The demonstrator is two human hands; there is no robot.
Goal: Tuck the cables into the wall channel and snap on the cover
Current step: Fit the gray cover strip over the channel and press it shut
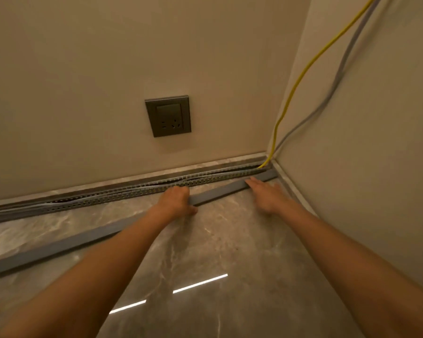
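A slotted grey wall channel (132,191) runs along the foot of the wall, open, with grey cables lying inside it. A yellow cable (303,71) and a grey cable (337,79) come down the right wall into the channel's corner end. The long grey cover strip (59,245) lies slanted on the floor, its right end near the corner. My left hand (176,201) is closed around the strip near its middle. My right hand (266,193) lies flat with its fingers on the strip's right part.
A dark wall socket (167,115) sits on the wall above the channel. The polished marble floor (230,240) reflects ceiling lights. A stone skirting (293,189) lines the right wall up to the corner.
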